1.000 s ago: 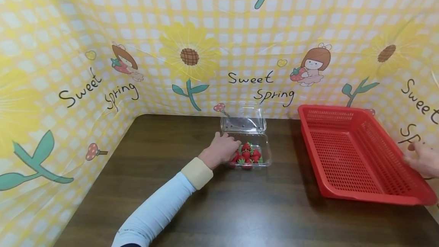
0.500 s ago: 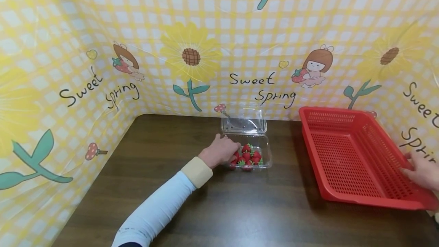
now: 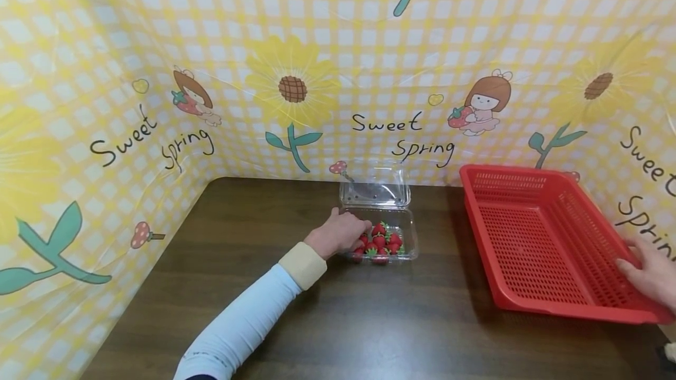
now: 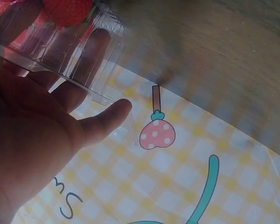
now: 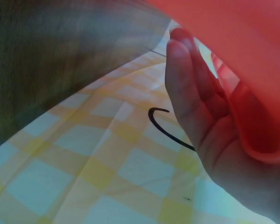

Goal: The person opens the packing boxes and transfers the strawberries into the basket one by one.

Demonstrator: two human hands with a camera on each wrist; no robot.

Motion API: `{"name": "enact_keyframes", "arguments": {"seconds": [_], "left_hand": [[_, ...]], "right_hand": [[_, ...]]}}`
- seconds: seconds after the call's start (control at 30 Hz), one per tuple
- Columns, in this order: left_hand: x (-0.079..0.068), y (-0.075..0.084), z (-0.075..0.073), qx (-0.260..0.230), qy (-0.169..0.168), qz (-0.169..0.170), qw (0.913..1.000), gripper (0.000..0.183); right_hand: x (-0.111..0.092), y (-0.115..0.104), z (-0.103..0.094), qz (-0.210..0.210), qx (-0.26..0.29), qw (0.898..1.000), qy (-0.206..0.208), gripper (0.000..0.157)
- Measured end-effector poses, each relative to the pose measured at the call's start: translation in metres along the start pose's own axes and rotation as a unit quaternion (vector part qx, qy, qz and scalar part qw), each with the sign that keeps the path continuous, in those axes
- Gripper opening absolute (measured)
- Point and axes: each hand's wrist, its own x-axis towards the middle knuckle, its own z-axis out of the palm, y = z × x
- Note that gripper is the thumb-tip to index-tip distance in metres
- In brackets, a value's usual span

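L hand (image 3: 337, 234) is reaching over L side of clear box (image 3: 404, 217), grip can't tell; strawberries (image 3: 379, 240) are sitting inside. R hand (image 3: 648, 270), fingers straight, is straddling red basket (image 3: 528, 245) rim. Cloth (image 3: 369, 75) is reading "Sweet Spring".

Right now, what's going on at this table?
A person is working two-handed. The left grip reaches over the left edge of an open clear box of strawberries, its lid raised behind; whether it holds a berry is hidden. The right grip is on the red basket's right rim. No strawberries show in the basket.
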Motion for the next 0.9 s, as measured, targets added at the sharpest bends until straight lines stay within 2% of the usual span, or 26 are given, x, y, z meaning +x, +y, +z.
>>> {"name": "enact_keyframes", "arguments": {"seconds": [0.23, 0.4, 0.5, 0.73, 0.9], "left_hand": [[0.002, 0.000, 0.001, -0.017, -0.003, 0.006, 0.9998, 0.024], [0.001, -0.001, 0.002, -0.016, 0.007, 0.012, 0.9998, 0.023], [0.000, -0.003, 0.002, -0.009, 0.023, 0.017, 0.9995, 0.023], [-0.003, -0.006, -0.002, 0.011, 0.069, 0.026, 0.9972, 0.018], [-0.004, -0.005, -0.010, 0.020, 0.128, 0.036, 0.9910, 0.025]], "right_hand": [[-0.003, -0.003, 0.001, -0.002, 0.001, 1.000, 0.026, 0.043], [-0.004, -0.004, 0.002, 0.026, 0.001, 0.999, 0.018, 0.046], [-0.003, -0.005, 0.002, 0.038, 0.005, 0.999, 0.011, 0.047], [-0.002, -0.006, 0.000, 0.036, 0.004, 0.999, 0.017, 0.047], [-0.002, -0.003, 0.001, 0.046, 0.003, 0.999, 0.013, 0.048]]}}
